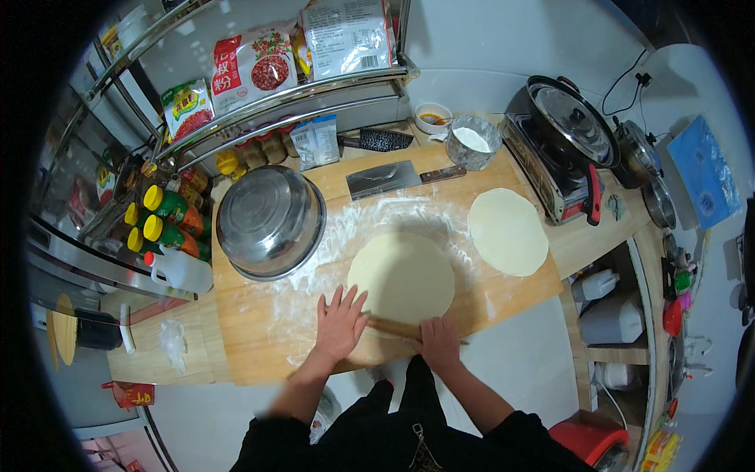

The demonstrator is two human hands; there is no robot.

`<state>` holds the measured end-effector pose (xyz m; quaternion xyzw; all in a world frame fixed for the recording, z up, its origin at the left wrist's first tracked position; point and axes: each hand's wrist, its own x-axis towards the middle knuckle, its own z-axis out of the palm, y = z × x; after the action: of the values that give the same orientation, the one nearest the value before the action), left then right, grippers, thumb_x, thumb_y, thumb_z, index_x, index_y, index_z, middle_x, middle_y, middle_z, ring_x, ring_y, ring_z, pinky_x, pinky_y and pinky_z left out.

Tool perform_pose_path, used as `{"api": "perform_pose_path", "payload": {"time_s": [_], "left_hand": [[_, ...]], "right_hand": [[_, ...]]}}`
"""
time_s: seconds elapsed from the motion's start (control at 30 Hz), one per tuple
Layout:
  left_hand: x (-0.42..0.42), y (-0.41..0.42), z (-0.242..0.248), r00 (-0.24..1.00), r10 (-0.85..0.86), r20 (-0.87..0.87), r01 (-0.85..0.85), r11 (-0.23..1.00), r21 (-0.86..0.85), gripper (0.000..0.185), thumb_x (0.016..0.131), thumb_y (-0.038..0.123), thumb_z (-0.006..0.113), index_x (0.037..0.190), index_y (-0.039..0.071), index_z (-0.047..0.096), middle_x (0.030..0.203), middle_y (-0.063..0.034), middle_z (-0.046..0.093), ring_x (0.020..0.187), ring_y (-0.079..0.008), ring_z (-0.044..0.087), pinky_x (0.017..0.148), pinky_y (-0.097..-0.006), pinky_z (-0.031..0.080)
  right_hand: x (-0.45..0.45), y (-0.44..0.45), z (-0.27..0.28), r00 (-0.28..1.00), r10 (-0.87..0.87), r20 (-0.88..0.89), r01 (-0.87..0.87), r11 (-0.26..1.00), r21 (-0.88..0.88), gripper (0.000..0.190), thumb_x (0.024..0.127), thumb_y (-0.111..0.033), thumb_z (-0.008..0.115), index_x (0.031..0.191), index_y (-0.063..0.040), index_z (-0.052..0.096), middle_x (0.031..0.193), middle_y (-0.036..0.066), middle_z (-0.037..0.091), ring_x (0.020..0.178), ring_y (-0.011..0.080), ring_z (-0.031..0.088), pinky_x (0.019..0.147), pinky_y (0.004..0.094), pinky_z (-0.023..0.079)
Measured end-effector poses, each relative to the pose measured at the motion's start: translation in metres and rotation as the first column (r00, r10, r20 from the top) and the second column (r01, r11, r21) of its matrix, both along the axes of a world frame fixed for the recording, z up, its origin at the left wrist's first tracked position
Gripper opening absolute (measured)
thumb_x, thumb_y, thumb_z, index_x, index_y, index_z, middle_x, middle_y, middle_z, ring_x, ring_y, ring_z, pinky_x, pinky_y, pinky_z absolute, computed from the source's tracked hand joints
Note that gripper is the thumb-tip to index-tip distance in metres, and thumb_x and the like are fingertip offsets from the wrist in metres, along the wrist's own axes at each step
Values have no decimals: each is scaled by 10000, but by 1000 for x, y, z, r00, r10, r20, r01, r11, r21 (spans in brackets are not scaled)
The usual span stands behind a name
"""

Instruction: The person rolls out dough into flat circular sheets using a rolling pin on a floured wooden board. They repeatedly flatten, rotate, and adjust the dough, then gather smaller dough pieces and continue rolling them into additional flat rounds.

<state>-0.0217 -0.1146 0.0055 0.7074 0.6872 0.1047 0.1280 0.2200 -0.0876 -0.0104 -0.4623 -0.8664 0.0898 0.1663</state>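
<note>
A round sheet of rolled dough (404, 277) lies on the floured wooden board (248, 330) in front of me. Across its near edge runs a wooden rolling pin (392, 328). My right hand (439, 345) has its fingers curled over the pin's right part. Flat and with spread fingers, my left hand (342, 324) rests at the pin's left end, fingertips beside the dough's left edge; the pin's end is hidden there. Another dough round (508, 233) lies at the board's right. Behind the dough is a cleaver (383, 180) with a wooden handle.
An upturned steel basin (265, 218) covers the board's left part. A bowl of white powder (473, 141) and a small sauce bowl (432, 118) stand at the back. Right of the board, a lidded frying pan (572, 121) sits on a portable stove (542, 183). Several bottles (171, 227) crowd the left.
</note>
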Motion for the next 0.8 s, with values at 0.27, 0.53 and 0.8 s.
{"api": "perform_pose_path", "payload": {"time_s": [0.27, 0.53, 0.8], "left_hand": [[6, -27, -1, 996, -19, 86, 16, 999, 42, 548, 901, 321, 500, 1400, 130, 378, 1434, -95, 387, 1340, -328, 312, 1092, -581, 119], [31, -54, -3, 996, -48, 70, 49, 999, -14, 571, 891, 321, 509, 1395, 91, 372, 1452, -126, 351, 1347, -363, 282, 1088, -588, 133], [50, -16, -2, 996, -20, 91, 16, 999, 45, 576, 893, 316, 531, 1386, 66, 371, 1419, -133, 388, 1344, -363, 289, 1090, -576, 164]], "right_hand": [[26, 14, 1, 984, 176, -30, -175, 984, 35, 459, 636, -384, 753, 920, -87, 550, 855, 92, 524, 811, 289, 528, 750, 406, 414], [49, 21, -5, 999, 16, -29, -12, 994, 108, 477, 592, -394, 769, 886, -98, 539, 853, 75, 533, 839, 290, 523, 711, 425, 386], [76, 84, -11, 997, 73, 20, -74, 994, 77, 533, 633, -464, 728, 946, -73, 548, 877, 101, 542, 894, 291, 525, 813, 446, 383]]}}
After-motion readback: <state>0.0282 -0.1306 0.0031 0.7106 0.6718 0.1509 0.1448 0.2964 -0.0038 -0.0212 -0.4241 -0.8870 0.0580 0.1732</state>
